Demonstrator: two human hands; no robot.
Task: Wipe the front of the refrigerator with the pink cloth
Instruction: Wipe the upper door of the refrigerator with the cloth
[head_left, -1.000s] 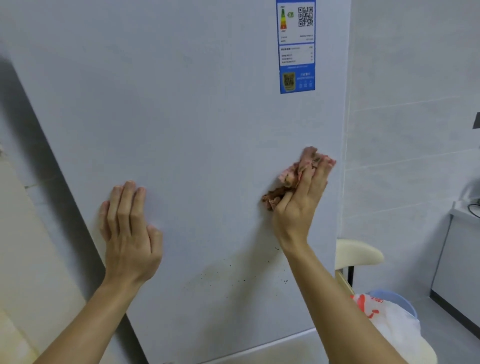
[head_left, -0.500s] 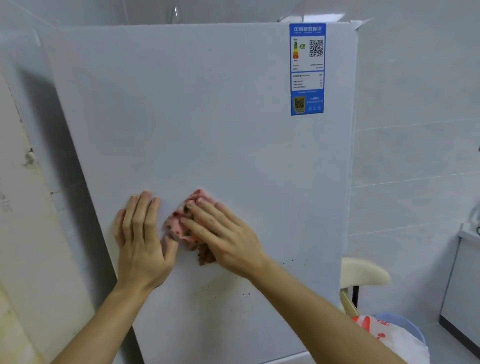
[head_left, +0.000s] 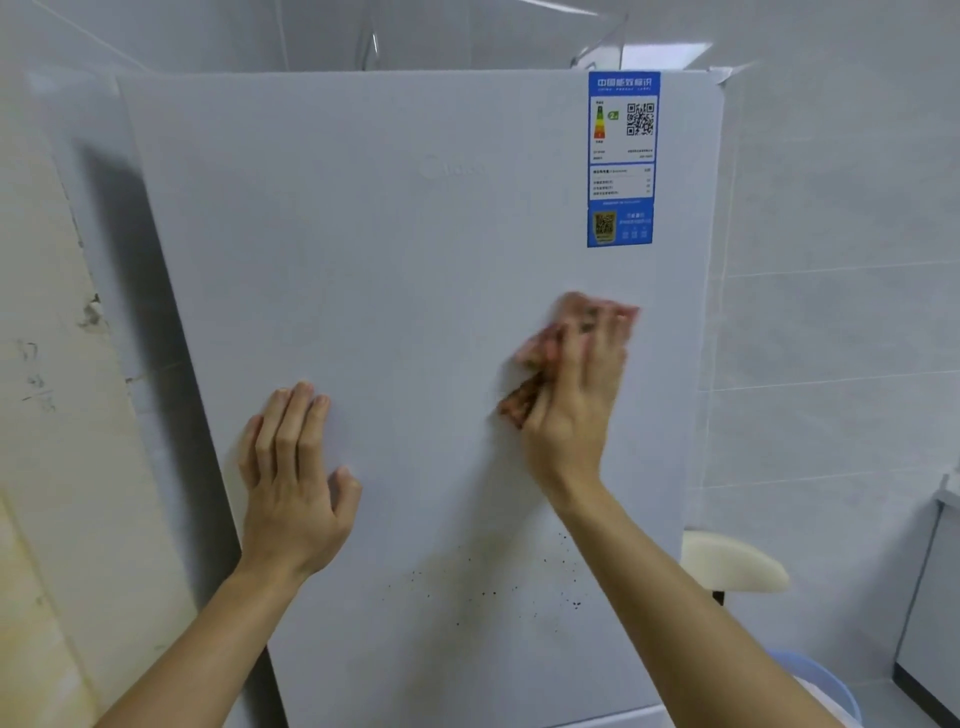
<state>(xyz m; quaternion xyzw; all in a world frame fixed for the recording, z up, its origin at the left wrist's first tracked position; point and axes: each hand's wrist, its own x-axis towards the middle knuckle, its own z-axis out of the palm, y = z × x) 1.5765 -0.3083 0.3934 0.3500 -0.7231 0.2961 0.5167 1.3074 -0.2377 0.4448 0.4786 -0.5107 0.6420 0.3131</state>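
Observation:
The white refrigerator door fills the middle of the view. My right hand presses the crumpled pink cloth flat against the door's right half, below the label, with fingers stretched upward; the hand and cloth are motion-blurred. The cloth sticks out to the left of my fingers and above them. My left hand lies flat on the door's left half, fingers straight and pointing up, holding nothing. Dark specks dot the door below both hands.
A blue energy label sits at the door's upper right. A cream stool seat and a blue bin stand right of the refrigerator. A stained beige wall is on the left, a white cabinet at far right.
My right hand swept the cloth from the door's right side to the left beside my left hand, then back to the right and slightly higher. My left hand stayed pressed on the door.

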